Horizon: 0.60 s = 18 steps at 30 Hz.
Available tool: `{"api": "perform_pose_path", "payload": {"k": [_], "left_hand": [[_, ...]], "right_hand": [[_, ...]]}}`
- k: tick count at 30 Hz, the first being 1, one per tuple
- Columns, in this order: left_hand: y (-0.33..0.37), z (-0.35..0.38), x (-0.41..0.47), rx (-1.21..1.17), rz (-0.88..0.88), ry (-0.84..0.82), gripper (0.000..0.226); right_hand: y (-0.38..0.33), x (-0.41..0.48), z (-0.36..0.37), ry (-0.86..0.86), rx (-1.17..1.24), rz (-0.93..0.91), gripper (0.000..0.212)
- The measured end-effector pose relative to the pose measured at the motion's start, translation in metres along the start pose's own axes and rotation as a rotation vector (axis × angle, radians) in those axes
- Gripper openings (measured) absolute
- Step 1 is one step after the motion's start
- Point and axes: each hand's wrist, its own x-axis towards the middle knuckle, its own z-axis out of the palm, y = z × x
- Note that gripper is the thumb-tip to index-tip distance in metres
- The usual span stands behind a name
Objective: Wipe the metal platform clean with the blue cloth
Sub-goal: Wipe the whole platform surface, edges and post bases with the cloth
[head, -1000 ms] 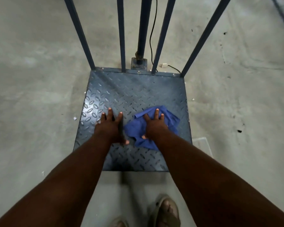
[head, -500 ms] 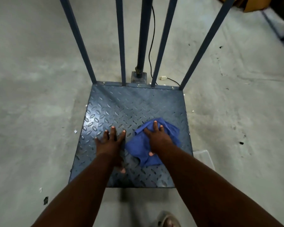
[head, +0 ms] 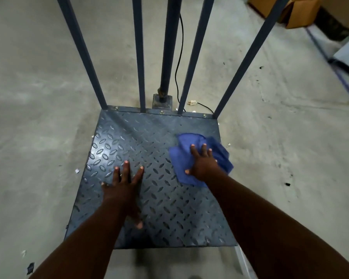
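- Blue cloth (head: pixel 181 156) sits under our right fingers (head: pixel 193 151), which lie straight and spread on it. They press it down, thumb out toward 9 o'clock, and nothing curls round the fabric.
- Our right hand (head: pixel 203 165) pins that cloth at about 3 o'clock on the metal platform (head: pixel 149 137). One fold looks to reach past the platform's edge there.
- First risk, as we judge it: with flat fingers and no real grip, a hard stroke could slide the bunched cloth out from under the palm. It could also tip off the 3 o'clock edge onto the concrete floor (head: pixel 38 117) and pick up grit.
- Our left hand (head: pixel 125 184) is splayed wide and flat on bare plate around 8 o'clock, holding nothing, likely bracing us.
- Second risk: the raised treads could snag the fabric, so it rucks up and skips patches.
- Third risk: toward 12 o'clock stand the bars (head: pixel 139 57), with a black cable (head: pixel 178 57) behind them. A long push could rap our knuckles there, and the strip at their feet is easily missed.
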Motion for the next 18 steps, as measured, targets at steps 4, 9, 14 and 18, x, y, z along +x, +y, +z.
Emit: {"api": "perform_pose_path", "payload": {"k": [4,9,14,18], "left_hand": [[0.002,0.003,0.001,-0.001,0.006,0.005,0.182],[0.007,0.005,0.0,0.003,-0.011,-0.023,0.183],[0.007,0.01,-0.006,0.038,-0.011,-0.001,0.182],[0.005,0.01,-0.003,0.01,-0.001,0.014,0.183]], "right_hand": [[0.017,-0.016,0.011,-0.088,-0.055,-0.351,0.114],[0.0,-0.024,0.01,0.033,-0.111,-0.047,0.112],[-0.07,-0.049,0.024,-0.074,-0.059,0.0,0.113],[-0.093,-0.049,0.025,-0.17,0.002,0.019,0.114]]}}
